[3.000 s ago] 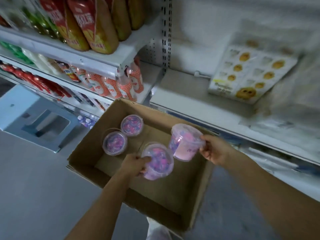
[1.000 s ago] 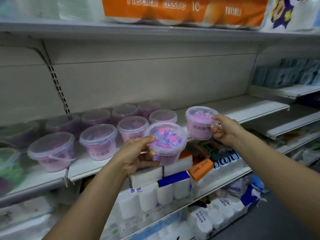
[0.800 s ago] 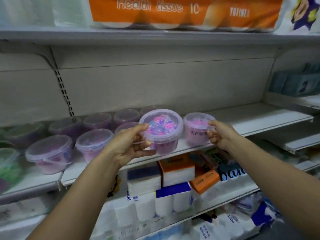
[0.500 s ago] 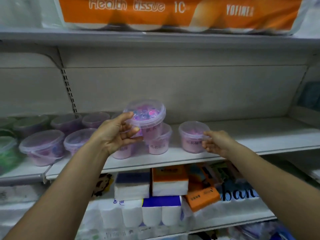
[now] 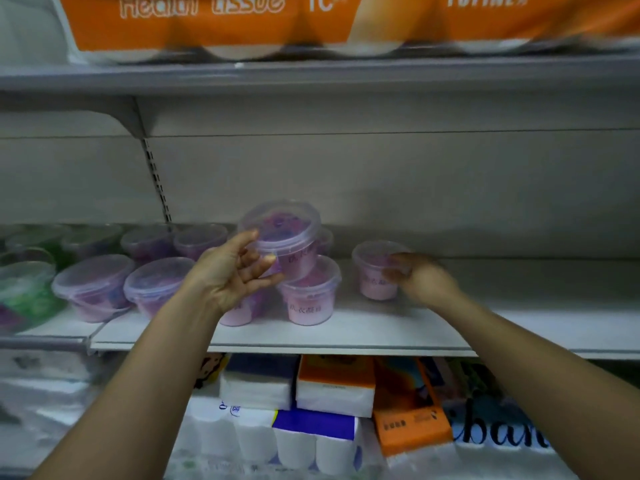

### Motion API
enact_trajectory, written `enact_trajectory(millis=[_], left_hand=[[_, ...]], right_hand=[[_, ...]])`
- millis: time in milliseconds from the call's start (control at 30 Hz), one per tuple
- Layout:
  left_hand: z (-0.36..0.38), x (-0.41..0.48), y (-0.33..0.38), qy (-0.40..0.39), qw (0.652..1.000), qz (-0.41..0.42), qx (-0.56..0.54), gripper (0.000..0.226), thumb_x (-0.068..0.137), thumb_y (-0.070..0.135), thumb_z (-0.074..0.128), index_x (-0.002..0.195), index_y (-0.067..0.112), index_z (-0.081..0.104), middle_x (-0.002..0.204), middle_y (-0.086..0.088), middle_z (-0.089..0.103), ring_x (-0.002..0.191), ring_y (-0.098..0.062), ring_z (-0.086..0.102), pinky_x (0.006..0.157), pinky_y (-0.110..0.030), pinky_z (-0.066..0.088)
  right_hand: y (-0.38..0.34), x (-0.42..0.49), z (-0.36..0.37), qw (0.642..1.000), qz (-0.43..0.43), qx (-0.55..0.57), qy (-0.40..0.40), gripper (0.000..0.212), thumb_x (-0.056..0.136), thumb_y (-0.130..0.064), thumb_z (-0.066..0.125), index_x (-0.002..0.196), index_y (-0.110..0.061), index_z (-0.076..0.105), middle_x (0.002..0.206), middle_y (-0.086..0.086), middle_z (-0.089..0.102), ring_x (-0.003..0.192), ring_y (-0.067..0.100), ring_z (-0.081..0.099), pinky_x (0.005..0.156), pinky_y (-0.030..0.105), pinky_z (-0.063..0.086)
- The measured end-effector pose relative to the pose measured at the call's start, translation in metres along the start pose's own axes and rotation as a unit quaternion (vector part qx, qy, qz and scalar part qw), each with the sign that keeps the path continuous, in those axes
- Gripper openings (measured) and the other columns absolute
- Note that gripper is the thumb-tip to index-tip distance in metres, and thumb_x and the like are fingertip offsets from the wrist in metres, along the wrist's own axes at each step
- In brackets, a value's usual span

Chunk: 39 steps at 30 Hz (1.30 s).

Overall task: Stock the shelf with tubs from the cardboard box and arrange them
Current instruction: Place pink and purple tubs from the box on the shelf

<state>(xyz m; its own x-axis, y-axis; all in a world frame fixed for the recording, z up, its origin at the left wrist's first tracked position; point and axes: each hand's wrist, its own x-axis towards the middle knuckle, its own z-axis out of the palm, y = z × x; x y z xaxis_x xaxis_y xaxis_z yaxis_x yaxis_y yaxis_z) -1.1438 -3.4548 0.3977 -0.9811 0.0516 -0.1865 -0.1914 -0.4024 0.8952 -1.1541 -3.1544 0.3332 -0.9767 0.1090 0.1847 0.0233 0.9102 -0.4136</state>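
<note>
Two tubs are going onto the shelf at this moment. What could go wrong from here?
1. The left hand holds the top tub tilted above a front tub. If it is released like this, it may slide and fall off the shelf.
2. The right hand grips the right tub, which stands apart from the row. It could be left out of line.

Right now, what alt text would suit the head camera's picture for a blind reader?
A person's left hand holds a tilted pink tub over other tubs on a shop shelf, while the right hand grips another tub standing alongside. Tissue packs lie below.
</note>
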Motion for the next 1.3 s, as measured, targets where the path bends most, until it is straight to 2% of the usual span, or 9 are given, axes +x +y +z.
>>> enact_trajectory(millis=[267, 433, 567, 667, 767, 933, 1033, 1133, 1300], left_hand=[[0.014, 0.019, 0.003, -0.007, 1.000, -0.005, 0.009, 0.018, 0.086, 0.019, 0.067, 0.099, 0.009, 0.059, 0.068, -0.003, 0.047, 0.049, -0.015, 0.061, 0.063, -0.053, 0.058], [0.021, 0.023, 0.006, -0.013, 1.000, -0.015, 0.007, 0.013, 0.087, 0.017, 0.065, 0.096, 0.011, 0.058, 0.068, -0.004, 0.046, 0.047, -0.015, 0.060, 0.062, -0.055, 0.058], [0.027, 0.020, 0.009, -0.034, 0.999, -0.034, 0.016, 0.017, 0.088, 0.016, 0.062, 0.100, 0.007, 0.054, 0.067, -0.006, 0.046, 0.042, -0.013, 0.054, 0.061, -0.054, 0.059], [0.040, 0.014, 0.006, -0.056, 0.996, -0.036, 0.061, 0.015, 0.088, 0.015, 0.062, 0.099, 0.007, 0.056, 0.072, -0.008, 0.049, 0.043, -0.013, 0.048, 0.054, -0.046, 0.058], [0.056, 0.011, 0.000, -0.068, 0.993, -0.027, 0.098, 0.019, 0.087, 0.015, 0.063, 0.103, 0.005, 0.056, 0.076, -0.010, 0.047, 0.041, -0.013, 0.048, 0.054, -0.047, 0.058], [0.068, 0.003, -0.016, -0.094, 0.975, 0.041, 0.198, 0.023, 0.093, 0.026, 0.059, 0.102, 0.005, 0.060, 0.076, -0.011, 0.058, 0.058, -0.021, 0.062, 0.071, -0.044, 0.060], [0.054, 0.004, -0.032, -0.049, 0.865, 0.211, 0.452, 0.030, 0.094, 0.034, 0.054, 0.115, 0.015, 0.062, 0.106, -0.003, 0.068, 0.097, -0.020, 0.064, 0.093, -0.040, 0.052], [0.035, 0.002, -0.044, -0.057, 0.739, 0.263, 0.618, 0.043, 0.091, 0.039, 0.059, 0.130, 0.021, 0.057, 0.128, 0.002, 0.061, 0.117, -0.015, 0.057, 0.099, -0.035, 0.045], [0.016, 0.004, -0.063, -0.035, 0.675, 0.270, 0.686, 0.033, 0.082, 0.033, 0.072, 0.114, 0.026, 0.068, 0.123, 0.005, 0.065, 0.109, -0.016, 0.062, 0.095, -0.037, 0.049]], right_hand=[[-0.004, 0.059, 0.011, 0.998, 0.013, -0.053, -0.038, 0.039, 0.095, -0.039, 0.037, 0.132, -0.047, 0.046, 0.139, 0.004, 0.052, 0.118, 0.029, 0.054, 0.091, 0.035, 0.044], [-0.004, 0.064, -0.002, 0.995, 0.027, -0.074, -0.053, 0.044, 0.094, -0.044, 0.029, 0.130, -0.036, 0.053, 0.139, 0.004, 0.052, 0.118, 0.030, 0.054, 0.091, 0.036, 0.043], [-0.029, 0.051, -0.029, 0.978, 0.055, 0.190, 0.061, 0.038, 0.093, -0.047, 0.038, 0.097, -0.020, 0.064, 0.101, 0.008, 0.065, 0.090, 0.027, 0.058, 0.074, 0.030, 0.040], [-0.052, 0.028, -0.056, 0.915, 0.111, 0.381, -0.070, 0.060, 0.087, -0.070, 0.034, 0.100, -0.023, 0.069, 0.088, 0.005, 0.068, 0.066, 0.026, 0.064, 0.058, 0.029, 0.044], [-0.055, 0.009, -0.075, 0.858, 0.074, 0.456, -0.224, 0.081, 0.069, -0.082, 0.039, 0.105, -0.015, 0.065, 0.091, 0.011, 0.065, 0.069, 0.031, 0.063, 0.051, 0.031, 0.050], [-0.045, -0.011, -0.081, 0.863, 0.098, 0.443, -0.222, 0.041, 0.088, -0.048, 0.045, 0.094, -0.009, 0.057, 0.078, 0.015, 0.054, 0.059, 0.028, 0.056, 0.044, 0.026, 0.047], [-0.026, -0.021, -0.067, 0.857, 0.156, 0.446, -0.205, 0.039, 0.089, -0.042, 0.041, 0.100, -0.007, 0.055, 0.089, 0.018, 0.056, 0.063, 0.030, 0.059, 0.048, 0.029, 0.051], [-0.008, -0.030, -0.049, 0.848, 0.208, 0.445, -0.202, 0.039, 0.092, -0.041, 0.043, 0.113, -0.010, 0.052, 0.111, 0.025, 0.057, 0.076, 0.038, 0.067, 0.061, 0.039, 0.058], [-0.005, -0.037, -0.025, 0.839, 0.245, 0.442, -0.202, 0.032, 0.093, -0.044, 0.045, 0.109, -0.017, 0.053, 0.116, 0.025, 0.053, 0.091, 0.042, 0.067, 0.071, 0.045, 0.060]])
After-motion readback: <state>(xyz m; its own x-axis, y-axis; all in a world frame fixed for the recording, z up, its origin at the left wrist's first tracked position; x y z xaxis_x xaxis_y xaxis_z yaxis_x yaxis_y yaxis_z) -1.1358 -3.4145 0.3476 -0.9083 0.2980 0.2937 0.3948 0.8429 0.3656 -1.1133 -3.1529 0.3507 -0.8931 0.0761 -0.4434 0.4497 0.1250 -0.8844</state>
